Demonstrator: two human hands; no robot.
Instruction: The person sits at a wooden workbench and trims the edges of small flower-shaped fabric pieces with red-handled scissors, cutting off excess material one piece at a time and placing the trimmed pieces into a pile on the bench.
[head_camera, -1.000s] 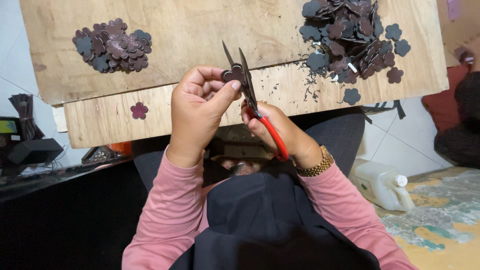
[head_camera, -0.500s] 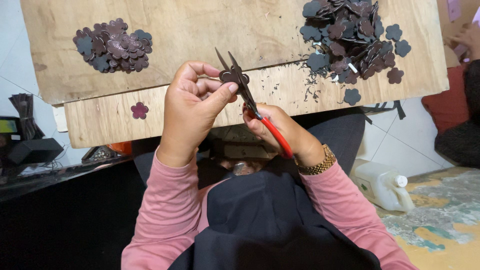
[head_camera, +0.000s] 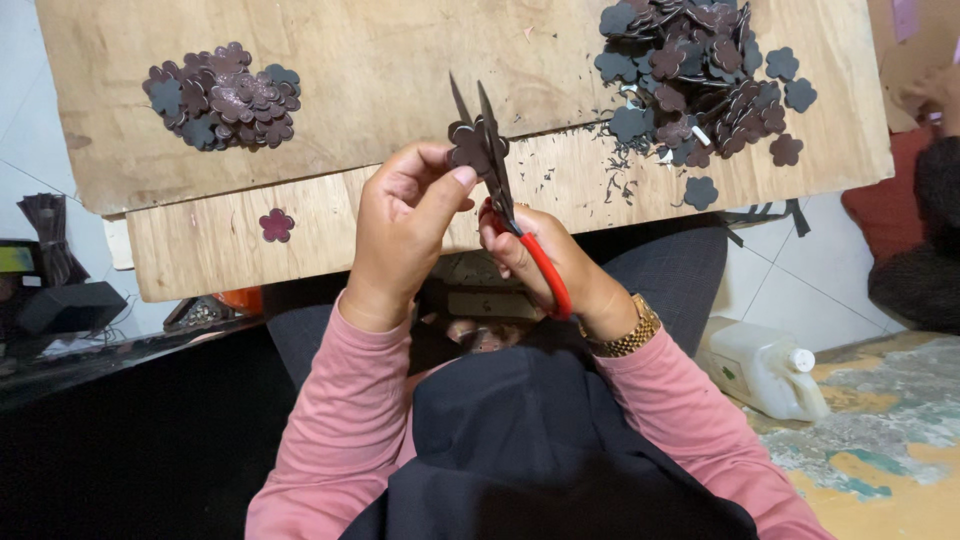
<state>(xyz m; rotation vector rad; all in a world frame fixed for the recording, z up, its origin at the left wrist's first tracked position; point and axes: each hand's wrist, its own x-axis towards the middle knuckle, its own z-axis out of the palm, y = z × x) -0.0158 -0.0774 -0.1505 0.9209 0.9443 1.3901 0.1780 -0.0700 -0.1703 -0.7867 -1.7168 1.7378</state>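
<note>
A white jug (head_camera: 760, 368) with a white cap is seen on the tiled floor at the near right, lying tilted; a small green mark is carried on its side. A small yellow-green label (head_camera: 14, 259) is seen at the left edge, above a black box (head_camera: 70, 305).

A dark flower piece (head_camera: 470, 145) is pinched between the thumb and fingertips of the left hand (head_camera: 405, 225), in front of the near edge of the board (head_camera: 400, 60). Scissors (head_camera: 505, 190) with a red handle are gripped by the right hand (head_camera: 555, 270), whose fingers are curled tight about the handle; the blades are parted and set around the flower piece, pointing far.

Compared with half a second ago, the flower piece and blades are held slightly farther left, and the blades are opened about as wide.

A left pile (head_camera: 225, 95) of flowers is kept on the board's far left, a right pile (head_camera: 700, 70) on its far right, and a single flower (head_camera: 276, 225) on the lower plank (head_camera: 200, 250). Bare wood is left between the piles. Scraps are scattered along the board's near edge beside the right pile.
</note>
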